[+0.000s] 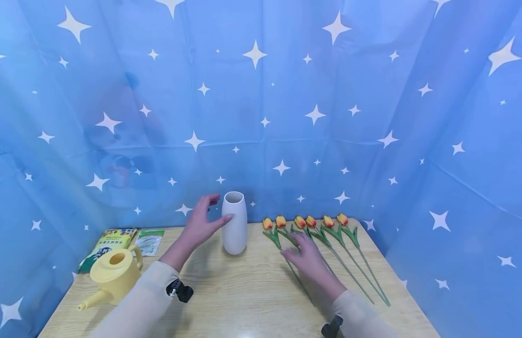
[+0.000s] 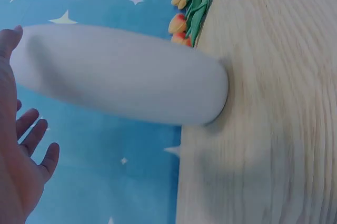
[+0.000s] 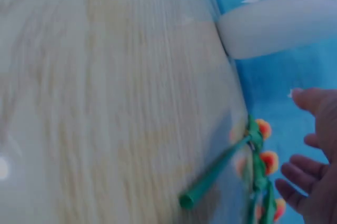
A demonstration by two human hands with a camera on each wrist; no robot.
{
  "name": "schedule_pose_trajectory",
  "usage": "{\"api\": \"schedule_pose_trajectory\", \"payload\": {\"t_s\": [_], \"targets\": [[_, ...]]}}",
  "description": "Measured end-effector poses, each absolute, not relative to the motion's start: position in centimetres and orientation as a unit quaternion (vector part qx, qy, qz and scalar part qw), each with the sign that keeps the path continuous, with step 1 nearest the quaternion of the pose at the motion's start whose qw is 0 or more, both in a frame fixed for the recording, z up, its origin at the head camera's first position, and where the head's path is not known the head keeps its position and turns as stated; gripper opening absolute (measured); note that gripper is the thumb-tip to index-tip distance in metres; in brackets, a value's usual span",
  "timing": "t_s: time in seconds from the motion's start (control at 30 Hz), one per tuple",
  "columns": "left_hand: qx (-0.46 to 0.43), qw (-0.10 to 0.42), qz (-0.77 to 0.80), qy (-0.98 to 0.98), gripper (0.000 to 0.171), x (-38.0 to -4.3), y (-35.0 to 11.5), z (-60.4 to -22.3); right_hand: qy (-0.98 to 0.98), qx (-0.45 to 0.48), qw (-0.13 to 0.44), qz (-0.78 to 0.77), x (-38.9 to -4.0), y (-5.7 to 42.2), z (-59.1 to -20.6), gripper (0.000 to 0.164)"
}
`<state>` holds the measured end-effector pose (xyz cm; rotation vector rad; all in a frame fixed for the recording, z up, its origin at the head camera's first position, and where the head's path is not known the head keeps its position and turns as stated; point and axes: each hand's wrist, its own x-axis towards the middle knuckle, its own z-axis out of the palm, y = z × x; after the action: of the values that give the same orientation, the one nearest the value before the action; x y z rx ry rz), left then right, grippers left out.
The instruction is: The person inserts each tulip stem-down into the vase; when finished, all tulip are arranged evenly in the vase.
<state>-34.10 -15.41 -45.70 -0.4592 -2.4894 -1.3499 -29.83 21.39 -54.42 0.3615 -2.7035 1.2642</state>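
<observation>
A tall white vase (image 1: 234, 230) stands upright toward the back of the table. Beside its left side is my left hand (image 1: 203, 224), fingers spread and thumb overlapping the vase in the head view; the left wrist view shows the vase (image 2: 121, 74) across the hand's front, the fingers (image 2: 32, 134) loosely extended. My right hand (image 1: 308, 260) hovers over the stems of several orange-yellow artificial tulips (image 1: 328, 221) laid side by side. In the right wrist view its fingers (image 3: 300, 174) are apart and grip nothing, with a green stem (image 3: 210, 179) below them.
At the left of the wooden table (image 1: 239, 300) sits a yellow watering can (image 1: 112, 277), spout toward the front. Behind it lie a yellow-green packet (image 1: 112, 241) and a smaller white-green packet (image 1: 150, 242). A blue star-patterned curtain (image 1: 261, 112) hangs behind the table.
</observation>
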Motion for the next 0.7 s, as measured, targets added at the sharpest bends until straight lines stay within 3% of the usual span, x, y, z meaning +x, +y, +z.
{"api": "schedule_pose_trajectory", "payload": {"t_s": [0.23, 0.7], "targets": [[-0.157, 0.149, -0.537, -0.815, 0.083, -34.7, -13.6, -46.4, -0.895, 0.094, 0.053, 0.432, -30.3, 20.0, -55.7, 0.056], [-0.131, 0.131, -0.577, -0.795, 0.074, -35.3, -12.1, -46.6, -0.919, 0.089, 0.037, 0.383, -31.6, 19.3, -57.2, 0.051]]}}
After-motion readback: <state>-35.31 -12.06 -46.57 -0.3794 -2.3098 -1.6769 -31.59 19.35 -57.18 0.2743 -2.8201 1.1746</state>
